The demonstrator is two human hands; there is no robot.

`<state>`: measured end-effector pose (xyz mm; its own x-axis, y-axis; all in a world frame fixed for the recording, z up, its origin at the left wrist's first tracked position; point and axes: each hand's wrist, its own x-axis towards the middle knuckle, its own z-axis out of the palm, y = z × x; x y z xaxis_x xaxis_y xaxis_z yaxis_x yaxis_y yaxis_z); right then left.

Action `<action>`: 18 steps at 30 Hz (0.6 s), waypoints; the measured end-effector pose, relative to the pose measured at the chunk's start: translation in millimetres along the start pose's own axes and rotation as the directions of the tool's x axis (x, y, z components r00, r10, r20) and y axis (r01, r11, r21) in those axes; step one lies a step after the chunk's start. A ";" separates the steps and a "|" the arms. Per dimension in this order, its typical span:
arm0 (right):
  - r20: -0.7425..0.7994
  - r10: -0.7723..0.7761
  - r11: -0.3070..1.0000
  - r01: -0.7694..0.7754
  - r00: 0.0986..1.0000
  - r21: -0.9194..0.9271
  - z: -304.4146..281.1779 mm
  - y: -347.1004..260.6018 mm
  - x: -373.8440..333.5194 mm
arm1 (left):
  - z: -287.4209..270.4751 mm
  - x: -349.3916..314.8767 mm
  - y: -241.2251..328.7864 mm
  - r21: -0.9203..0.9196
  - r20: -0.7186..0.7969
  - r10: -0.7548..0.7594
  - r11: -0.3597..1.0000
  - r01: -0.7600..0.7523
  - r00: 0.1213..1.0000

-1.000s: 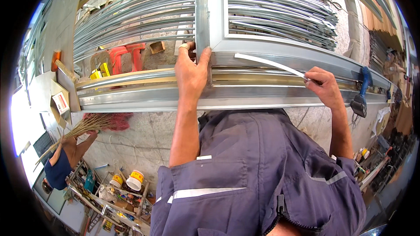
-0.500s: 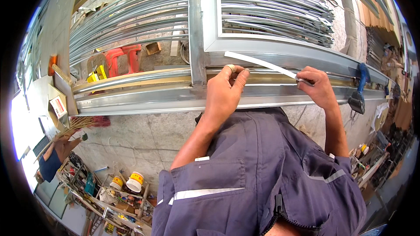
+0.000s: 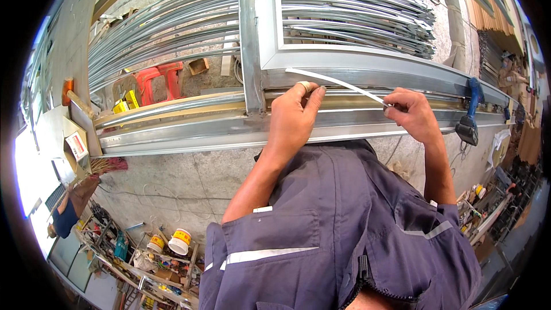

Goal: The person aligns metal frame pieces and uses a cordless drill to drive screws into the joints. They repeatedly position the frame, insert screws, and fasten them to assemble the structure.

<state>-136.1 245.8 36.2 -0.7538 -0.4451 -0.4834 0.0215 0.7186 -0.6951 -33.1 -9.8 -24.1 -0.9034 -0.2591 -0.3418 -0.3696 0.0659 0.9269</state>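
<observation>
A thin white strip (image 3: pixel 337 82) is pinched at its right end between the thumb and fingers of my right hand (image 3: pixel 414 113). It slants up and left, its free end over the grey metal frame member near a corner of the white frame (image 3: pixel 275 54). My left hand (image 3: pixel 291 119) is just below the strip's left part, apparently apart from it. Its thumb and curled forefinger close together, with a tan band round the finger; anything between the fingertips is too small to make out. Both hands are above the metal rails (image 3: pixel 344 119).
A blue-and-black cordless tool (image 3: pixel 472 112) hangs over the rails at right. An orange-headed hammer (image 3: pixel 70 89) and an opened carton (image 3: pixel 77 144) are at left. Metal rods (image 3: pixel 356 8) lie beyond the rails. Behind at left are a person (image 3: pixel 68 212) and white-and-yellow buckets (image 3: pixel 179 241).
The strip has turned and looks narrower, still in my right hand. My left hand is nearly unmoved. The person's broom at left has shifted left, and the view has shifted slightly.
</observation>
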 end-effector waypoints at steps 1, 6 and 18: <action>-0.003 0.010 1.000 -0.010 1.000 0.006 0.5 -2.1 -1.5 | 2.6 -0.7 0.1 0.025 0.004 0.033 0.999 -0.033 0.999; -0.004 -0.014 1.000 0.014 1.000 0.006 2.0 -8.6 -3.3 | 13.1 1.9 9.3 -0.338 0.267 -0.206 0.895 0.292 0.942; -0.011 -0.350 0.921 0.342 0.937 -0.187 -10.1 -9.6 24.8 | 50.8 3.9 1.7 -0.633 0.352 -0.209 0.665 0.396 0.912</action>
<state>-161.6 233.3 36.2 -0.7209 -0.6626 -0.2034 -0.3607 0.6092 -0.7062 -48.3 38.3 -31.7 -0.8235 0.0885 -0.5604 -0.4658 -0.6693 0.5788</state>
